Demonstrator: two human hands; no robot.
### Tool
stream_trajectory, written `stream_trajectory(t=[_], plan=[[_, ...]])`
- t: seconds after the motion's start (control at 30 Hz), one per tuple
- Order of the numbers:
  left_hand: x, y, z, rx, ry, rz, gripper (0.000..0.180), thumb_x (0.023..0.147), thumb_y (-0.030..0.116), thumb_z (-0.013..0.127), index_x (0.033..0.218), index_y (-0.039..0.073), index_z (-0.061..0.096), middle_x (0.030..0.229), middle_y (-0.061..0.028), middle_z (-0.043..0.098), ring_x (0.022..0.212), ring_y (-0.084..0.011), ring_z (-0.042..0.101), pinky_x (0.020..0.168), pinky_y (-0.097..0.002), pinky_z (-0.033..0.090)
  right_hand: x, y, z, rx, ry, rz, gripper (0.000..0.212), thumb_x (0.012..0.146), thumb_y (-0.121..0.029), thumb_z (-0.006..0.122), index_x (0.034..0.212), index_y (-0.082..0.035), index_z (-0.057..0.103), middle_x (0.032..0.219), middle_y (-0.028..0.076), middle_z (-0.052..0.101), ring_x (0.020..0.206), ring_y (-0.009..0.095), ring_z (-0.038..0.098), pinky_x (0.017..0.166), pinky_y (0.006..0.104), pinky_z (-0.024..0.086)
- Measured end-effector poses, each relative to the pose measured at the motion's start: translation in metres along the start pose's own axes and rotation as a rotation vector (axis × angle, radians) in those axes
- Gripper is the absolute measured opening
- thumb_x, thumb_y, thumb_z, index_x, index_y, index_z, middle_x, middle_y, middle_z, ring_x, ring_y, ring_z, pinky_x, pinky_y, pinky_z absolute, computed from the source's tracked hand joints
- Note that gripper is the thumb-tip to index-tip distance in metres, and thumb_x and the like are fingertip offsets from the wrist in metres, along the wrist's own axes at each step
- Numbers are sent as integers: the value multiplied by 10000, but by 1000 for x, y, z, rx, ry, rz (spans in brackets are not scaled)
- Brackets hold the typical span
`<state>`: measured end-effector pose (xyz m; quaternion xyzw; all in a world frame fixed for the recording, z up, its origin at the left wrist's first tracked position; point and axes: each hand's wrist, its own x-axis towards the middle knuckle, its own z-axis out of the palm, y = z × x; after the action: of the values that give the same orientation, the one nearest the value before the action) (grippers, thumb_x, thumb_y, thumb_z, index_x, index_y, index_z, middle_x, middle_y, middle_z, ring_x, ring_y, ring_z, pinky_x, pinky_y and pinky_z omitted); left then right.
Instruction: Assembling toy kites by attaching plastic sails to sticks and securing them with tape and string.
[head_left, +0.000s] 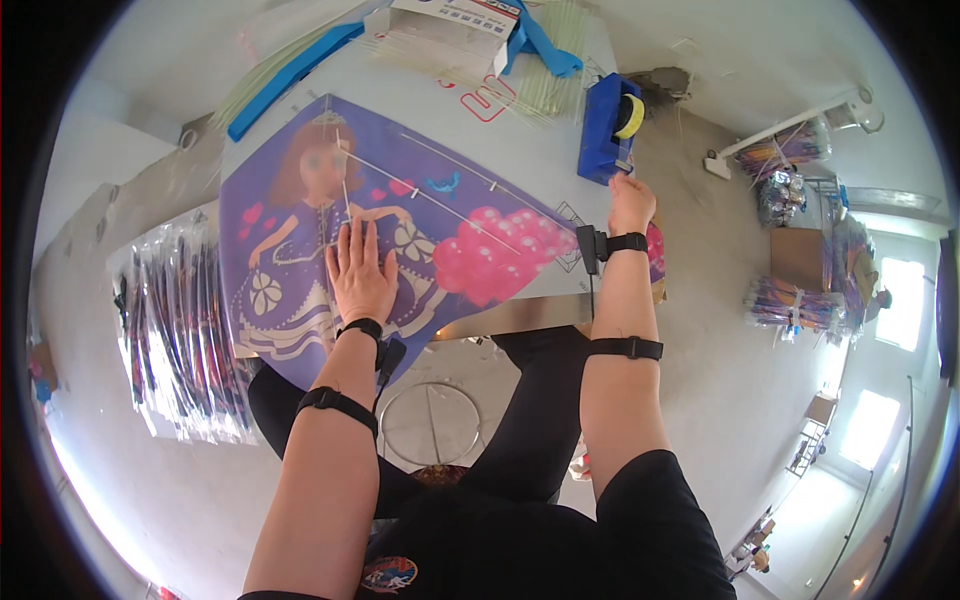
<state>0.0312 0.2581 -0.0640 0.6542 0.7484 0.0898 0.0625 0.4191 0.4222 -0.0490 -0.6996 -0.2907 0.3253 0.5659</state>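
Observation:
A purple kite (300,215) printed with a doll-like figure in a gown and pink balloons lies spread over the table. Thin white rods (425,196) run across it. My left hand (362,275) rests flat on the kite, its fingers stretched out by the lower end of a short upright rod. At the table's right side stands a blue tape dispenser (597,135) with a yellow tape roll (629,117). Against its near end, my right hand (631,208) has its fingers pinched together. Whatever is between those fingertips is hidden.
Bundles of thin pale rods (557,75), a blue strip (295,80) and an open white box (445,30) lie along the table's far side. Plastic-wrapped kites (185,320) are stacked at the left. More packed bundles (795,305) and a cardboard box (798,257) stand at the right.

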Motion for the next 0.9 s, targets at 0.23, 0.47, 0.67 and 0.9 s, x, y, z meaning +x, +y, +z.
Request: stream_trajectory(t=[0.23,0.47,0.67,0.9], plan=[[-1,-1,0,-13,-5,-11,534,929,359,437,1402,122,366,1485,-67,310,1383,-258,246,1135,-450,150,-49,21,12,-150,-143,20,147,798,-115,690,858,20,681,742,26,636,645,101,562,604,239,455],[0,0,-1,-14,-17,-13,544,928,360,440,1408,123,344,1494,-60,293,1387,-256,238,1134,-446,152,-113,3,94,-96,-405,101,155,821,-109,661,901,22,687,732,37,648,601,99,580,567,219,465],[0,-1,-1,-5,-7,-5,542,930,364,435,1407,121,350,1490,-63,301,1386,-260,241,1133,-448,155,-129,4,117,-198,-358,127,109,807,-43,617,849,11,701,711,42,645,587,104,588,546,224,457],[0,-2,-1,-25,-25,-12,552,928,365,427,1418,127,339,1499,-57,284,1392,-250,224,1137,-449,138,-131,8,124,-243,-390,129,130,819,-65,649,911,12,700,738,42,649,591,98,575,512,215,431]])
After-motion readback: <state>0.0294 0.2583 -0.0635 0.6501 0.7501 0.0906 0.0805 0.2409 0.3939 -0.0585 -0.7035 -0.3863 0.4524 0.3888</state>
